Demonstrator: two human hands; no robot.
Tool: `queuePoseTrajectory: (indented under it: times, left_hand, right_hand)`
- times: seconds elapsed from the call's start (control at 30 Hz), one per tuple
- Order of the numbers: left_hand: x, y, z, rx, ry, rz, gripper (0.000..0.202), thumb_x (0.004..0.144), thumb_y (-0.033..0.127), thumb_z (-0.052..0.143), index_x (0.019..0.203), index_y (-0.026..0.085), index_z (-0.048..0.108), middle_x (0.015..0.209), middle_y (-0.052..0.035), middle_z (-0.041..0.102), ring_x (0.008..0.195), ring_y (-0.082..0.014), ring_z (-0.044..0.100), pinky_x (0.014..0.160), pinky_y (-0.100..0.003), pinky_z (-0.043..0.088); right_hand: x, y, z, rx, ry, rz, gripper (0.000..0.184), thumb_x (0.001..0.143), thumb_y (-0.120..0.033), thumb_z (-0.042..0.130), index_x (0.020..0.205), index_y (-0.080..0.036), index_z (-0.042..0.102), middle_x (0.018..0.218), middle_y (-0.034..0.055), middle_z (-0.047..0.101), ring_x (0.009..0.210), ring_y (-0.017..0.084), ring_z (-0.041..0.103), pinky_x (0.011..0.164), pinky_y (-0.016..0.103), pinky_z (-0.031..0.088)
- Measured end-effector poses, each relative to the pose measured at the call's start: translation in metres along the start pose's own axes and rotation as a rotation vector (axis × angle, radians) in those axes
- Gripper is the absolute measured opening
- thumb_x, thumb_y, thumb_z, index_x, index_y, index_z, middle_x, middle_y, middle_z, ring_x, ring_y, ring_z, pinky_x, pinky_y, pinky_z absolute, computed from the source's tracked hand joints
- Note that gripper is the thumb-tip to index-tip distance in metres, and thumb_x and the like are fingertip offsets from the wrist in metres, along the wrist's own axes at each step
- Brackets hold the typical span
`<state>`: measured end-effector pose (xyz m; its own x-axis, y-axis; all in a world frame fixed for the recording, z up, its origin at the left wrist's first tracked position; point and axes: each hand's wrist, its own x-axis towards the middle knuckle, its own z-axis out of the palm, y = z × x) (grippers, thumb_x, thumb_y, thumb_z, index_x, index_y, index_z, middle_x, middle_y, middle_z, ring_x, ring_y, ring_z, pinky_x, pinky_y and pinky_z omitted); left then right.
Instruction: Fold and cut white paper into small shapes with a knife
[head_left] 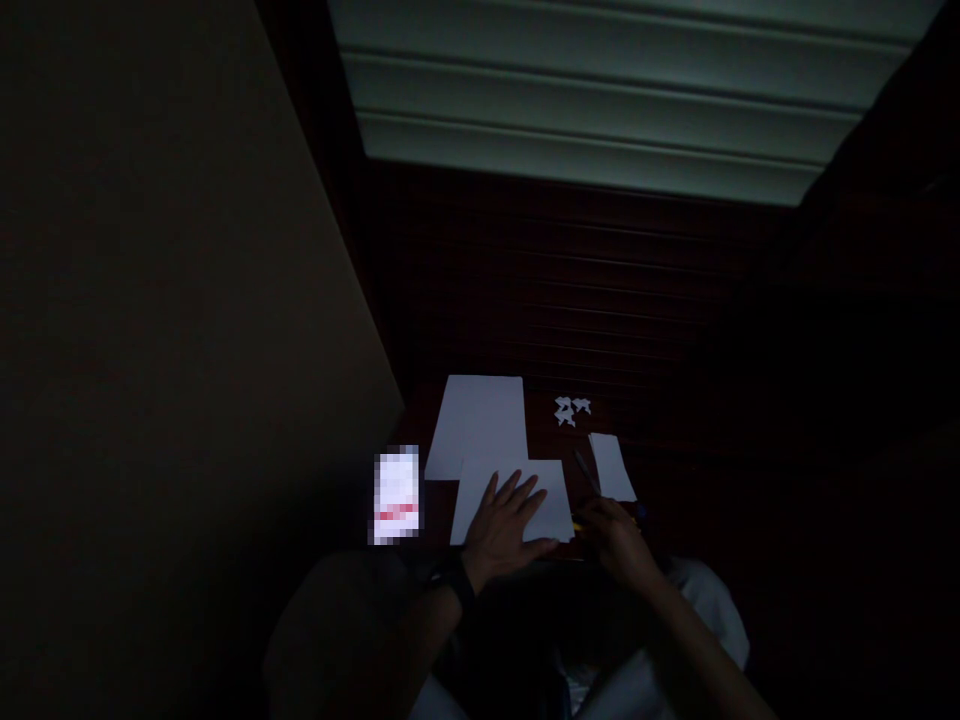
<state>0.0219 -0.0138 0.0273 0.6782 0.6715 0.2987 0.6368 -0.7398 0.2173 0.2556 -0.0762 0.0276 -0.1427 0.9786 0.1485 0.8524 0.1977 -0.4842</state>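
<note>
My left hand (504, 525) lies flat with spread fingers on a white sheet of paper (553, 490), near the table's front edge. At that sheet's right edge, my right hand (611, 535) is closed, its fingers bent together around a thin yellow stick-like object (577, 525). The yellow shows on both sides of the hand; its kind is hard to make out in the dark. Just beyond the right fingers lies a slim grey pen-like object (586, 471). A larger white sheet (484, 420) extends behind the first one, partly overlapped by it.
Small white folded paper shapes (565, 410) sit at the back right. A narrow stack of white paper (613, 467) lies right of the pen-like object. On the left glows a pixelated bright screen (396, 495). A wall (187, 300) borders the left; slatted shutters (600, 110) rise behind.
</note>
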Motion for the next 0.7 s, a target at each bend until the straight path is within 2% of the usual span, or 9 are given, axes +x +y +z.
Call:
queuePoseTrajectory:
  times: [0.23,0.7]
  left_hand:
    - [0.0,0.001,0.0,0.011,-0.004,-0.005,0.072,0.079,0.07,0.038,0.138,0.029,0.038,0.146,-0.0039,0.035,0.137,-0.0291,0.021,0.111,-0.052,0.005]
    - [0.001,0.001,0.001,0.002,-0.018,-0.008,0.074,0.079,0.072,0.036,0.138,0.029,0.037,0.147,-0.0034,0.034,0.137,-0.0289,0.02,0.112,-0.053,0.005]
  right_hand:
    - [0.008,-0.002,0.002,0.024,-0.021,-0.02,0.038,0.079,-0.011,0.055,0.113,-0.024,0.063,0.104,0.0073,0.06,0.1,0.023,0.054,0.088,0.034,0.041]
    - [0.005,-0.011,0.006,0.042,0.018,0.016,0.038,0.074,-0.011,0.058,0.111,-0.022,0.062,0.106,0.0079,0.06,0.102,0.024,0.052,0.093,0.037,0.039]
